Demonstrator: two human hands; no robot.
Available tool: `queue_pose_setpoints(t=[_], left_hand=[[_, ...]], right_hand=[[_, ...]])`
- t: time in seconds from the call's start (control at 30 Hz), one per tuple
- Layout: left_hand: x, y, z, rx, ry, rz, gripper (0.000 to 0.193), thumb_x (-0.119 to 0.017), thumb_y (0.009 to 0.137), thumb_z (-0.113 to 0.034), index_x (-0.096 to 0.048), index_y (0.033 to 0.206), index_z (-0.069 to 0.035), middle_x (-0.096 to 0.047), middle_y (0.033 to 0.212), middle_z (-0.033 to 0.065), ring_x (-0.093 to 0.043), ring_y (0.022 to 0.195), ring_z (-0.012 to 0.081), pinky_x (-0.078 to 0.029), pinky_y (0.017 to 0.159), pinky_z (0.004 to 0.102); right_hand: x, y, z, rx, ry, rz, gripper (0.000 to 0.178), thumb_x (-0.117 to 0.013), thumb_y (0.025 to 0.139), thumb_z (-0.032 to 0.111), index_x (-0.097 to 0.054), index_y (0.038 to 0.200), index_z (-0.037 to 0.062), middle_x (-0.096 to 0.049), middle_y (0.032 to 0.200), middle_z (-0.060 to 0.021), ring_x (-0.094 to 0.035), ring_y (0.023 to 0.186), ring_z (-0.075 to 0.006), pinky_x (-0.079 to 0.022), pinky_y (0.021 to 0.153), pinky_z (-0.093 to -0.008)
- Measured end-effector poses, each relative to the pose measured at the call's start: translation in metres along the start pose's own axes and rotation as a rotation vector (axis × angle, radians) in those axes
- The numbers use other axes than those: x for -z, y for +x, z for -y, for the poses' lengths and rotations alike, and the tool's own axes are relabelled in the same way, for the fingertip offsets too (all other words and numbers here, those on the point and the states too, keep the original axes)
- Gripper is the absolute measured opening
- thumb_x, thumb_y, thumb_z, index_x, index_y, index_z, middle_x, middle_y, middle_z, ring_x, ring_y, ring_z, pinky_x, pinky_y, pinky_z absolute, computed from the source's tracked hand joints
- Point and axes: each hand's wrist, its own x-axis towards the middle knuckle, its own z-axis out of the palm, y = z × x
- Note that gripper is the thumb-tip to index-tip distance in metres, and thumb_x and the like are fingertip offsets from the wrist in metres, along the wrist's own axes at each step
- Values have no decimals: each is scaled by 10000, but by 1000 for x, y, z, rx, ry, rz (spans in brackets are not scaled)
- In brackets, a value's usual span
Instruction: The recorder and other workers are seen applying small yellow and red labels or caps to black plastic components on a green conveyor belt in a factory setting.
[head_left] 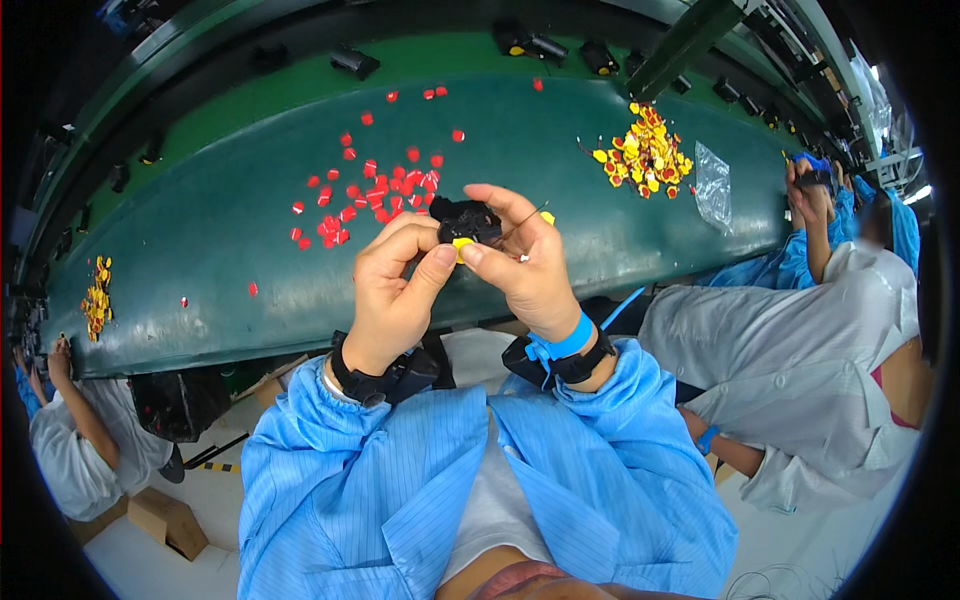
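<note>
Over the bench's near side, both my hands hold a small black plastic part point(470, 221) between them. My left hand point(396, 280) is closed, its thumb and bent fingers gripping the part's left side. My right hand point(528, 268) curls around the other side, with the thumb pressing a small yellow disc point(462, 247) against the part. A thin dark wire with a second yellow piece point(547, 218) and a small white end shows by my right palm. What lies under the fingers is hidden.
Red round pieces point(378, 192) are scattered across the green bench point(560, 150). A heap of yellow-and-red pieces point(648, 155) lies right, beside a clear plastic bag point(713, 188); a smaller pile point(97, 300) is far left. Black devices point(355, 63) line the back strip. Co-workers sit both sides.
</note>
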Motion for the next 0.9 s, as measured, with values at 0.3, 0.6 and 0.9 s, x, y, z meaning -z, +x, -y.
queue_pose_setpoints(t=[0.3,0.6,0.9], left_hand=[[36,132,33,-55,513,-10,178,-642,860,-156,-629,808,14,-573,709,52,-554,653,118,-424,571,275],[45,309,171,-105,1149,171,212,-668,803,-242,-715,903,-60,-646,913,156,-621,886,338,-485,803,405],[47,287,132,-205,1135,133,339,-673,811,-220,-640,1095,-38,-616,1085,148,-621,861,281,-495,778,354]], right_hand=[[67,6,5,1,-468,-155,525,-741,760,83,-511,1225,-4,-501,1231,-145,-623,910,-197,-509,778,-313],[109,-9,20,-76,-957,-266,216,-688,755,20,-648,967,26,-585,904,-111,-601,732,-228,-481,656,-310],[113,29,-11,126,-1559,133,124,-642,749,75,-598,859,36,-567,800,-112,-600,753,-317,-494,671,-400]])
